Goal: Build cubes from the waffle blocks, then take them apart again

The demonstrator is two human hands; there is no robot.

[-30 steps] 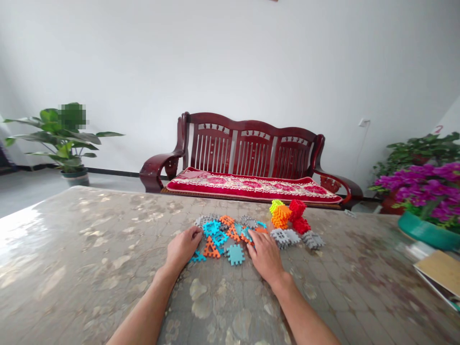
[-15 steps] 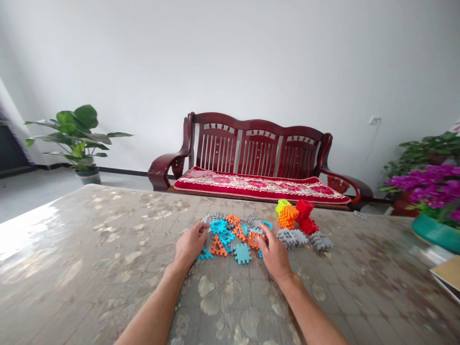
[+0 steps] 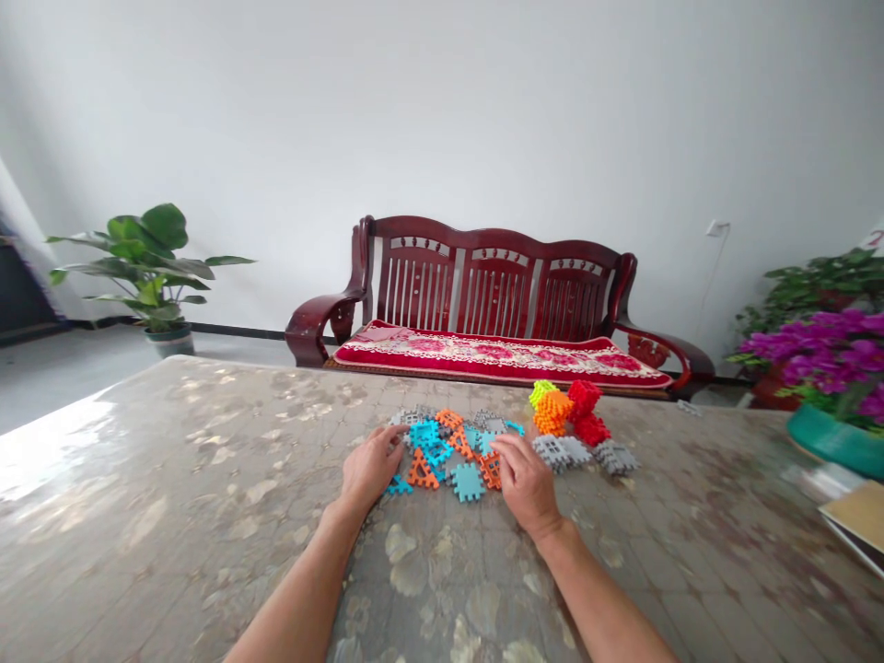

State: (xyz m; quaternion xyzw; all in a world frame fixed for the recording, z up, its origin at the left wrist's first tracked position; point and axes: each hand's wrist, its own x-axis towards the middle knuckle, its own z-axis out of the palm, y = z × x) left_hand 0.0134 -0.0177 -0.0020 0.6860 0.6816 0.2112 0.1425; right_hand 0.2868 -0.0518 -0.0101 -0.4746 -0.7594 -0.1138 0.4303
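Notched plastic tiles point(image 3: 468, 482) lie on the patterned tabletop point(image 3: 207, 516), partly in a loose heap between the two hands and partly in groups of one colour farther right. At the heap's left edge is the left hand point(image 3: 373, 465), its fingers loosely bent beside the tiles; I cannot tell whether it pinches one. Near its fingertips are bright blue tiles point(image 3: 424, 433), overlapping, with an orange triangular tile point(image 3: 422, 471) in front of them. This middle stretch looks like the part left undone: blue, orange, teal and grey pieces overlap in no visible order. An orange lattice tile point(image 3: 490, 470) lies at the heap's right side, next to the right hand point(image 3: 529, 479), whose fingers curve over the edge of the heap; whether they grip a tile cannot be told. Beyond that hand, the gathering by colour seems done: a yellow-green group point(image 3: 542, 391), an orange group point(image 3: 552, 412) just in front of it, red groups point(image 3: 586, 401) beside these, and grey groups point(image 3: 615, 458) nearer the person.
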